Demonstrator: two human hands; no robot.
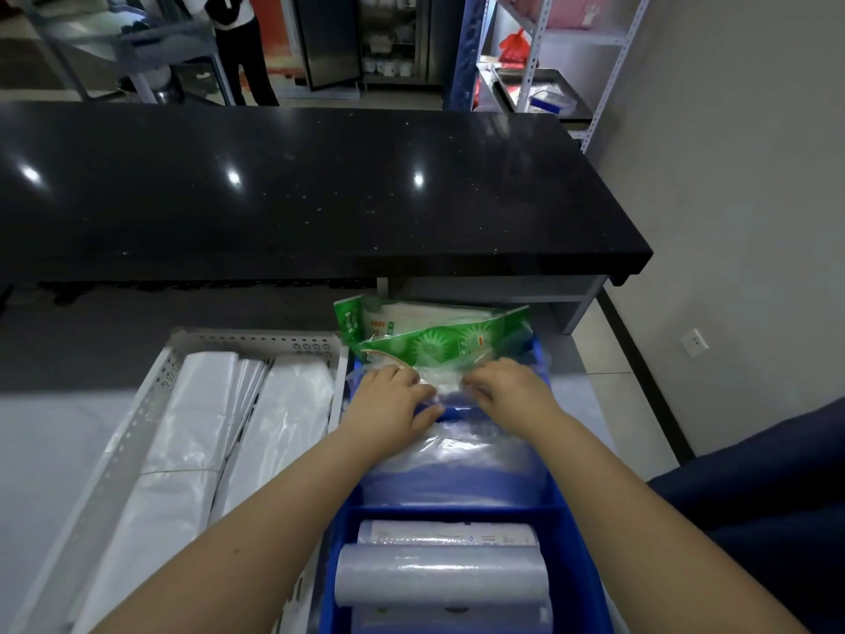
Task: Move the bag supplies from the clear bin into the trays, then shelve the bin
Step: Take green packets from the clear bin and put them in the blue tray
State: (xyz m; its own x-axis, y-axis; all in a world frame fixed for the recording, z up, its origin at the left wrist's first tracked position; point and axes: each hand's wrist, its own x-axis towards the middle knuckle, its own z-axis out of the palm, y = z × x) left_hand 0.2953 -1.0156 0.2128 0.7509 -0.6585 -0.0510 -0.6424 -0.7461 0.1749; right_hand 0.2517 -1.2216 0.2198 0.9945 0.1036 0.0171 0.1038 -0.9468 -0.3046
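Both hands, left hand (392, 399) and right hand (503, 390), pinched a crinkled clear plastic bag pack (442, 382) lying crosswise in the blue plastic tray (577, 565), equally near each.

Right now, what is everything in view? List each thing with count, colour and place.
White tray: one, white perforated, left of the blue tray.
White bag stacks: several, white, lying in the white tray.
Blue tray: one, blue, divided, front centre.
Green packets: at least two, green and white, far end of the blue tray.
Clear bags: a stack, clear, middle compartment.
Bag rolls: at least two, pale, near compartment.
Counter: one, black, behind.
Left hand, right hand: on a clear bag.
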